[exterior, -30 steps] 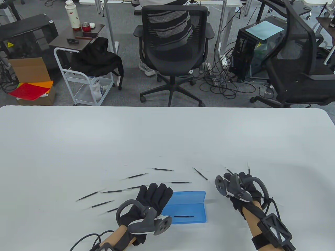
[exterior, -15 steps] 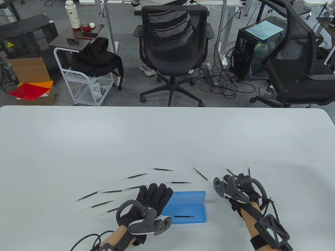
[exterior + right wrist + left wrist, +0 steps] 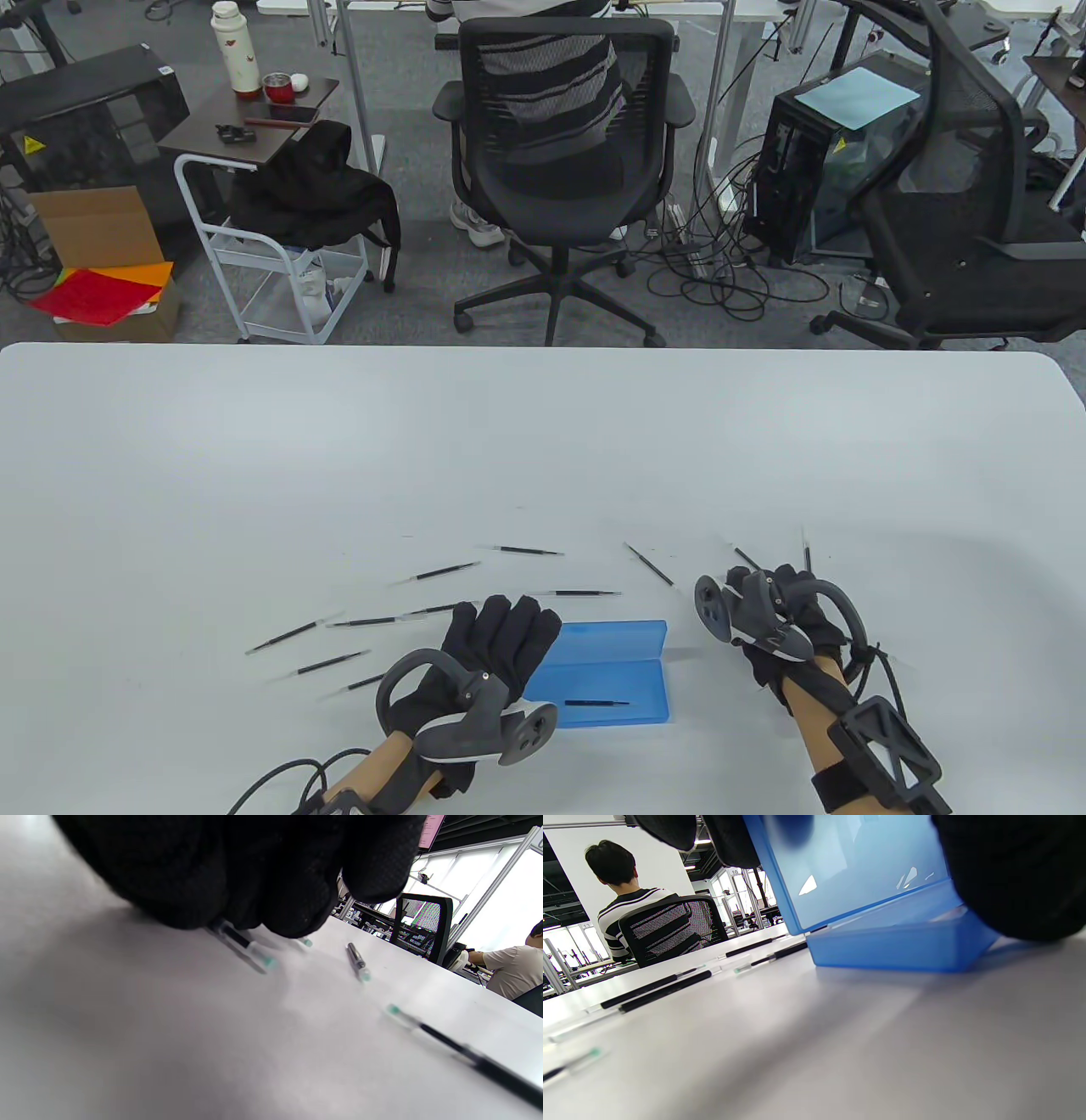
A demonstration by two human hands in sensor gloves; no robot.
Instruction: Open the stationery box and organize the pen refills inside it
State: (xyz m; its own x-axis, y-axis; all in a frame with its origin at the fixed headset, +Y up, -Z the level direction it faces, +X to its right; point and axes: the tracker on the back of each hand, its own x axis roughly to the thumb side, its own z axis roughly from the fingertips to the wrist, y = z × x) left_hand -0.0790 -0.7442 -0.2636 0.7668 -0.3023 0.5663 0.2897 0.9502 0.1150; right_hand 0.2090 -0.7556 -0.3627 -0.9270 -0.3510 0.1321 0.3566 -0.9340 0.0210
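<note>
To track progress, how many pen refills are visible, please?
12 refills: one in the blue box, nine loose around it, two by the right hand; more may be hidden.

Beyond the white table we see a black mesh office chair holding a person in a striped shirt, a white cart far left, a computer tower far right.
</note>
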